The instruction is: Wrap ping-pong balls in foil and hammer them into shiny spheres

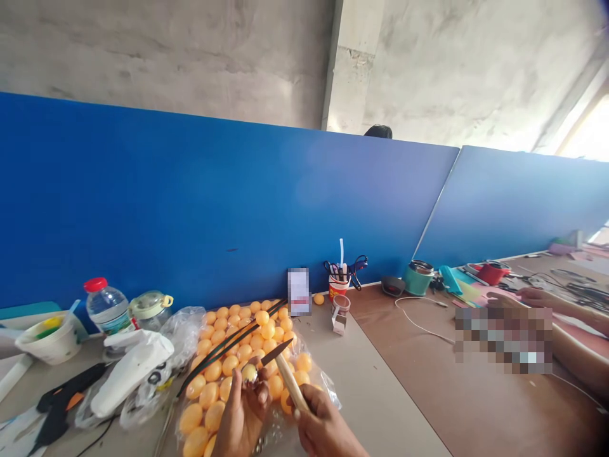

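Observation:
My left hand (247, 406) is closed around a small, round, shiny yellowish object (250, 374), held between thumb and fingers; its exact kind is unclear. My right hand (321, 422) grips the pale wooden handle of a small hammer (290, 381). The hammer's brown head tapers to a point at upper right, and its blunt end is close to the round object; whether they touch I cannot tell. Beneath and behind both hands lies a clear plastic bag of orange balls (219, 368), with long dark strips (223, 349) across it.
At left are a glue gun (52, 400), white plastic bags (137, 374), a red-capped bottle (107, 308) and a white cup (50, 343). A pen cup (337, 282) stands by the blue partition (214, 203). At right, another person's arms (571, 343) rest over the brown table.

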The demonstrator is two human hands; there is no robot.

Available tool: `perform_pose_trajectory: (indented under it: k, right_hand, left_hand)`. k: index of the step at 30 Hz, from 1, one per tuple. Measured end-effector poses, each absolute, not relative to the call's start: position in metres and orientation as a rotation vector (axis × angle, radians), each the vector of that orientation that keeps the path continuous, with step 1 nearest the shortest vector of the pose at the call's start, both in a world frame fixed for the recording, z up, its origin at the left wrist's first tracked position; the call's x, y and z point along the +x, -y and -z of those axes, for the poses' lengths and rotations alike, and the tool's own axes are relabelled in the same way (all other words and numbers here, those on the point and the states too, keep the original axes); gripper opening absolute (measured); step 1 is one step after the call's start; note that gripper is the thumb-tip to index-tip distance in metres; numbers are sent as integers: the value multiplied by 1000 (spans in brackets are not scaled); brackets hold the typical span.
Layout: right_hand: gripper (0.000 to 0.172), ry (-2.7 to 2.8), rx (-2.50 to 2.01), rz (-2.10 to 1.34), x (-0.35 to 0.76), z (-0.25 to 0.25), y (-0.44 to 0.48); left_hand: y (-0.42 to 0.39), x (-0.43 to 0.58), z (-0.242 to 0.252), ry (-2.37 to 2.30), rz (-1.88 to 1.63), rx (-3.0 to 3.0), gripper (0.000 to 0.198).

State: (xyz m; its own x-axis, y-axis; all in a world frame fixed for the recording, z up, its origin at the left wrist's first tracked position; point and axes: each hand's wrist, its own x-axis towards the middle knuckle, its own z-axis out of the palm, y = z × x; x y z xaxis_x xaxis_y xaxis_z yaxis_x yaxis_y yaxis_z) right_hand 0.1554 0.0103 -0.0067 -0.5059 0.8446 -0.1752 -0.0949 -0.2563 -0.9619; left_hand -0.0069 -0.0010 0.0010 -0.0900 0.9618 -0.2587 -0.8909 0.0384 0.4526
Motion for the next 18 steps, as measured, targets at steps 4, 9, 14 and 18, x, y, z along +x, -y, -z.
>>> perform_pose_trajectory:
  k: [4,9,14,18]
  right_hand:
    - [30,1351,-988,-1823,151,1,-9]
    - [18,1554,-1069,-1745,149,-21,-7]
    - [9,1834,-1125,-1504,151,-35,-12]
    - [11,1943,-1091,-1387,143,-37,-14]
  left_hand:
    - [-1,-7,-2,-634,-1583,83,30]
    - [-3,-10,-6,-627,-1561,44,42]
    - [-4,-13,-9,-584,-1586,-37,37]
    - [-5,-19,-8,-504,-1640,-1,23]
